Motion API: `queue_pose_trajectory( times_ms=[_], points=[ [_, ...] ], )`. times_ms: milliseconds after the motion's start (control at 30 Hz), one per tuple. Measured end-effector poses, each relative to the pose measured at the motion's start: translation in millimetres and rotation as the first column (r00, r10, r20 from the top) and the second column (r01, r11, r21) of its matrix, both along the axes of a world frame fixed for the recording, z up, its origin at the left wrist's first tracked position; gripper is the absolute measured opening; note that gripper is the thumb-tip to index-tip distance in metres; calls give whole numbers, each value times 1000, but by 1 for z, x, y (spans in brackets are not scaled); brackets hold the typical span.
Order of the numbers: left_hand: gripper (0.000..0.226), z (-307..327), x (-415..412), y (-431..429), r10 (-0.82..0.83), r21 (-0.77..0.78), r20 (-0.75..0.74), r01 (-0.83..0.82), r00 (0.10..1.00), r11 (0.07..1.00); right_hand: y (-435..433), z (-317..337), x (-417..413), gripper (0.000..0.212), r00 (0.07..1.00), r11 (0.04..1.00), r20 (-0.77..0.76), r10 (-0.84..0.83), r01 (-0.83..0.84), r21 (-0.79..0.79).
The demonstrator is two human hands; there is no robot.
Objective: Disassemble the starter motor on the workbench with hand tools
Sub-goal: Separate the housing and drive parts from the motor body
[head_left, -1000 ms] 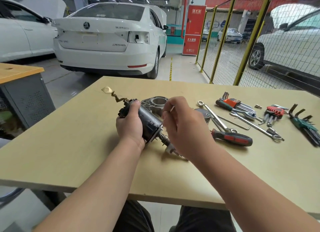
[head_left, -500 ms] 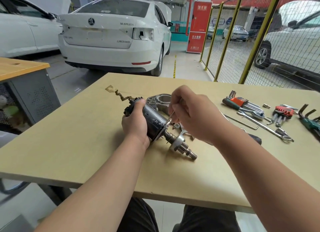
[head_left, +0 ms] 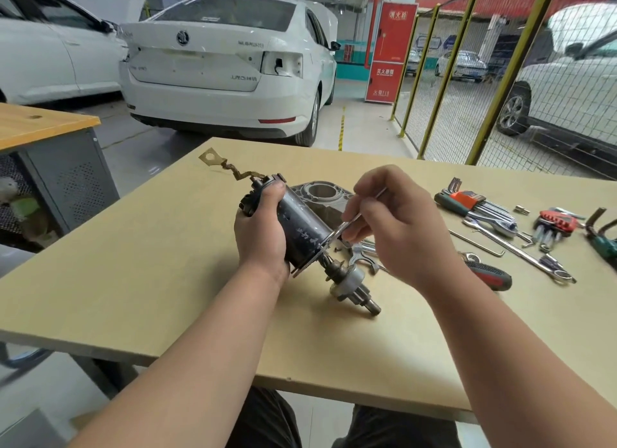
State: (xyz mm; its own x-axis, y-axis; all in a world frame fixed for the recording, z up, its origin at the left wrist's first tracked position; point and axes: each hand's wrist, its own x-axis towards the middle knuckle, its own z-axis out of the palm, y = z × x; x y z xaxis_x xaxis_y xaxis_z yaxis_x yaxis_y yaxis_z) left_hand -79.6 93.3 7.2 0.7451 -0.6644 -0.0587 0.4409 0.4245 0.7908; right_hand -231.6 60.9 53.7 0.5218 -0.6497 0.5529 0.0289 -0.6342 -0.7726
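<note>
The dark cylindrical starter motor body (head_left: 302, 228) lies tilted on the wooden workbench (head_left: 133, 280), its shaft and pinion gear (head_left: 354, 285) pointing toward me. My left hand (head_left: 262, 232) grips the body from the left. A copper terminal strap (head_left: 222, 167) sticks out of its far end. My right hand (head_left: 397, 227) pinches a thin metal rod (head_left: 359, 216) whose tip meets the flange plate at the body's front end. The grey aluminium nose housing (head_left: 322, 197) lies just behind the motor.
Right of the motor lie wrenches (head_left: 521, 250), a red-and-black screwdriver handle (head_left: 490, 275), hex key sets (head_left: 477, 205) and a red bit holder (head_left: 556, 222). A green-handled tool (head_left: 604, 243) lies at the right edge. White cars and a yellow mesh fence stand behind the bench.
My right hand has risen from low over the shaft, uncovering it and the pinion, and now holds the thin rod against the flange plate. My left hand keeps its grip on the body.
</note>
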Motion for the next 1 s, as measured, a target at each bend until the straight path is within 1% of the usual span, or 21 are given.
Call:
queue_pose_trajectory(
  times_ms=[100,167,267,333,367,433,500,633,767,1000],
  points=[
    [55,12,-1,9,-4,-99,135,17,991,995,-3,12,-3,19,992,990,74,103,-109,90],
    [58,23,-3,15,30,-128,289,8,957,992,-3,20,-5,19,981,978,104,165,-176,113],
    [40,43,-12,23,94,-118,549,-34,831,992,0,27,-4,18,972,969,76,222,-229,89],
    [35,53,-19,24,133,-132,675,-59,726,989,1,32,-4,18,975,974,37,221,-223,49],
    [35,57,-22,24,144,-135,715,-67,684,989,0,34,-5,18,978,978,18,206,-207,21],
    [37,61,-26,21,151,-131,757,-79,636,988,0,36,-8,18,987,985,-15,163,-163,-49],
    [40,63,-28,19,151,-120,779,-91,609,989,3,34,-13,17,993,986,-54,108,-114,-121],
    [49,65,-31,15,149,-106,782,-107,605,989,9,28,-16,19,996,970,-93,5,-28,-241],
    [47,65,-31,14,145,-97,782,-112,606,989,12,26,-15,23,996,965,-88,-26,2,-263],
    [50,65,-30,13,144,-90,774,-119,616,989,14,23,-14,17,992,941,-81,-98,66,-332]
  ],
)
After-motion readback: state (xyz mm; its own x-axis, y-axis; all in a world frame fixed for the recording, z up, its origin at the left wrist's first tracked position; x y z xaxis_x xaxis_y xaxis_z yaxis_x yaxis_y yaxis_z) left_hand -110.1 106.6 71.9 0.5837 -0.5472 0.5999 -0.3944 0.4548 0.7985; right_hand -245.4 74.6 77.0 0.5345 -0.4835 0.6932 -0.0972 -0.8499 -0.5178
